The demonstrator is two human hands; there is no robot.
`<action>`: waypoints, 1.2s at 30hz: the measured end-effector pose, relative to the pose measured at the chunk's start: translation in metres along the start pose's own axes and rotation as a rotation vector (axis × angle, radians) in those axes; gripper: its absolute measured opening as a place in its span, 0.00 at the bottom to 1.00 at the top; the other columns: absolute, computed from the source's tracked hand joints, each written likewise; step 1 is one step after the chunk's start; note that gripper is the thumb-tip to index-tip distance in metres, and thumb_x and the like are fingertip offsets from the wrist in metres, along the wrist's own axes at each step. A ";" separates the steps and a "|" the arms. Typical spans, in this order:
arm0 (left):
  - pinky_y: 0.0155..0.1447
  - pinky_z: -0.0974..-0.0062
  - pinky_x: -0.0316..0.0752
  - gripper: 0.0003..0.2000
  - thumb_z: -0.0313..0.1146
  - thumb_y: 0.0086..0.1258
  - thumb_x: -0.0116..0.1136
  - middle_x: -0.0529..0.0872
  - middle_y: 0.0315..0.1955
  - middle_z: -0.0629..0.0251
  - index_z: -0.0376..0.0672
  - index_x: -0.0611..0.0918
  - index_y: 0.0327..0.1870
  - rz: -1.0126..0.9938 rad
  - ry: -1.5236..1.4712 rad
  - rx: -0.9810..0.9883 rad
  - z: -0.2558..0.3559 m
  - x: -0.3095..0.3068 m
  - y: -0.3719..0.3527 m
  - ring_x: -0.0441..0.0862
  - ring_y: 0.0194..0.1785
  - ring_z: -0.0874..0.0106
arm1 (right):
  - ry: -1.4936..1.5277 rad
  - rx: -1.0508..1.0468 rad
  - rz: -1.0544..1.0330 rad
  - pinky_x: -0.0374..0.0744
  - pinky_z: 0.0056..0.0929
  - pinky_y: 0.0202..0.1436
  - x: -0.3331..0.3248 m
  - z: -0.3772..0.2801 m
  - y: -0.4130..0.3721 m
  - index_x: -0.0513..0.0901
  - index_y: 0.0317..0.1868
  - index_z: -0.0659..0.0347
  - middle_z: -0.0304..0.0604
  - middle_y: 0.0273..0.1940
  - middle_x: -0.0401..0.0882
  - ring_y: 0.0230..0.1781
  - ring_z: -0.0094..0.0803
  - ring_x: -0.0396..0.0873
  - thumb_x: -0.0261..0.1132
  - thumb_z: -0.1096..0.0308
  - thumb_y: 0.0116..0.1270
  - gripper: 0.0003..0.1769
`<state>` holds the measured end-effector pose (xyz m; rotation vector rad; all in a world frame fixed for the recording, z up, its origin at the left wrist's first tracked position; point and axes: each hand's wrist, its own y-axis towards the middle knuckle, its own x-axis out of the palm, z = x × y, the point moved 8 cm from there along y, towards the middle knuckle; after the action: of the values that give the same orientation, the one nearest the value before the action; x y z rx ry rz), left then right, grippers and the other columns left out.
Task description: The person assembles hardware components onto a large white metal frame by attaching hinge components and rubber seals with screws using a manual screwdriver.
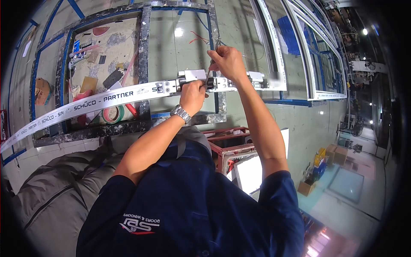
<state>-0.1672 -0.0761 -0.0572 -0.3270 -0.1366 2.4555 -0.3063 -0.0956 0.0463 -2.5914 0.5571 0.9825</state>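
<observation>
A white window-frame profile (100, 102) with printed protective tape runs across the workbench in front of me. Silver and black metal fittings (220, 82) sit along its right part. My left hand (193, 96), a watch on its wrist, is closed with fingers curled against the fitting at the profile's middle. Above and to the right, my right hand (229, 63) pinches a thin metal tool (208, 77). Its shaft slants down to the fitting beside my left fingertips; my fingers hide its upper end, so I cannot tell its exact kind.
The worn workbench frame (144, 51) surrounds a tray (124, 32) littered with scraps, a green tape roll (113, 115) and a red-handled tool (131, 109). White window frames (310, 55) stand to the right. A red metal cart (229, 150) is close by my body. Cardboard boxes (337, 154) lie farther right.
</observation>
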 end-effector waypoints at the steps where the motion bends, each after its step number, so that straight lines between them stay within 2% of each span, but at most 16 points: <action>1: 0.38 0.69 0.81 0.10 0.29 0.72 0.57 0.88 0.25 0.51 0.30 0.85 0.37 0.006 -0.018 -0.014 -0.001 0.000 0.001 0.90 0.31 0.66 | -0.006 0.009 -0.008 0.82 0.27 0.27 0.000 -0.001 0.001 0.81 0.27 0.70 0.48 0.21 0.84 0.25 0.33 0.89 0.66 0.61 0.69 0.19; 4: 0.36 0.72 0.81 0.10 0.29 0.72 0.57 0.88 0.24 0.55 0.30 0.85 0.36 -0.038 0.009 -0.076 -0.002 0.002 0.001 0.90 0.31 0.69 | 0.022 -0.015 -0.034 0.82 0.28 0.27 0.004 0.008 0.013 0.82 0.29 0.71 0.48 0.23 0.85 0.24 0.33 0.89 0.67 0.62 0.69 0.18; 7: 0.35 0.75 0.82 0.10 0.29 0.73 0.57 0.88 0.24 0.59 0.30 0.85 0.36 -0.066 -0.263 -0.239 -0.018 0.009 0.002 0.90 0.31 0.71 | 0.071 -0.015 -0.071 0.82 0.28 0.26 0.012 0.015 0.022 0.82 0.31 0.70 0.49 0.25 0.86 0.24 0.34 0.88 0.68 0.62 0.68 0.16; 10: 0.35 0.76 0.83 0.10 0.28 0.74 0.57 0.89 0.26 0.61 0.31 0.85 0.36 -0.094 -0.288 -0.249 -0.021 0.013 0.003 0.90 0.31 0.71 | 0.071 0.012 -0.098 0.81 0.28 0.26 0.014 0.013 0.027 0.82 0.33 0.69 0.48 0.26 0.86 0.23 0.33 0.88 0.68 0.63 0.67 0.15; 13: 0.35 0.76 0.82 0.09 0.28 0.74 0.57 0.89 0.26 0.60 0.31 0.85 0.36 -0.097 -0.134 -0.181 -0.016 0.011 0.003 0.90 0.31 0.71 | 0.077 0.020 -0.130 0.81 0.27 0.26 0.020 0.008 0.030 0.83 0.34 0.68 0.47 0.26 0.86 0.23 0.32 0.88 0.67 0.64 0.67 0.13; 16: 0.35 0.75 0.82 0.10 0.28 0.73 0.57 0.88 0.25 0.59 0.30 0.85 0.36 -0.084 -0.135 -0.138 -0.014 0.010 0.004 0.90 0.30 0.71 | -0.015 -0.083 -0.121 0.81 0.25 0.26 0.014 0.003 0.017 0.82 0.37 0.68 0.46 0.27 0.86 0.22 0.31 0.87 0.66 0.64 0.69 0.13; 19: 0.35 0.74 0.81 0.10 0.28 0.73 0.57 0.88 0.24 0.58 0.29 0.85 0.36 -0.056 -0.106 -0.077 -0.008 0.007 0.003 0.90 0.29 0.70 | 0.219 0.053 -0.124 0.83 0.25 0.29 0.018 0.018 0.008 0.81 0.45 0.68 0.45 0.32 0.87 0.25 0.29 0.86 0.63 0.60 0.73 0.16; 27: 0.40 0.74 0.80 0.10 0.29 0.73 0.57 0.89 0.28 0.56 0.30 0.85 0.38 -0.103 -0.034 -0.052 -0.003 0.005 0.003 0.91 0.32 0.68 | 0.295 0.020 -0.114 0.83 0.24 0.32 0.014 0.012 0.007 0.80 0.44 0.67 0.43 0.33 0.85 0.27 0.27 0.85 0.60 0.59 0.76 0.16; 30: 0.38 0.72 0.80 0.10 0.29 0.73 0.56 0.89 0.25 0.55 0.32 0.86 0.36 -0.066 -0.102 -0.025 -0.007 0.006 0.003 0.90 0.31 0.68 | 0.287 0.013 -0.116 0.84 0.24 0.32 0.011 0.011 0.002 0.80 0.45 0.67 0.42 0.33 0.85 0.27 0.26 0.85 0.61 0.59 0.76 0.16; 36: 0.39 0.72 0.81 0.10 0.29 0.73 0.56 0.90 0.26 0.54 0.32 0.86 0.38 -0.062 -0.097 0.000 -0.005 0.006 0.002 0.90 0.31 0.68 | 0.262 0.013 -0.097 0.83 0.24 0.32 0.008 0.008 -0.001 0.80 0.47 0.67 0.42 0.34 0.85 0.27 0.26 0.85 0.61 0.60 0.76 0.16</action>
<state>-0.1715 -0.0739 -0.0638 -0.2014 -0.1857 2.4103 -0.3049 -0.0936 0.0349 -2.7255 0.4930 0.6111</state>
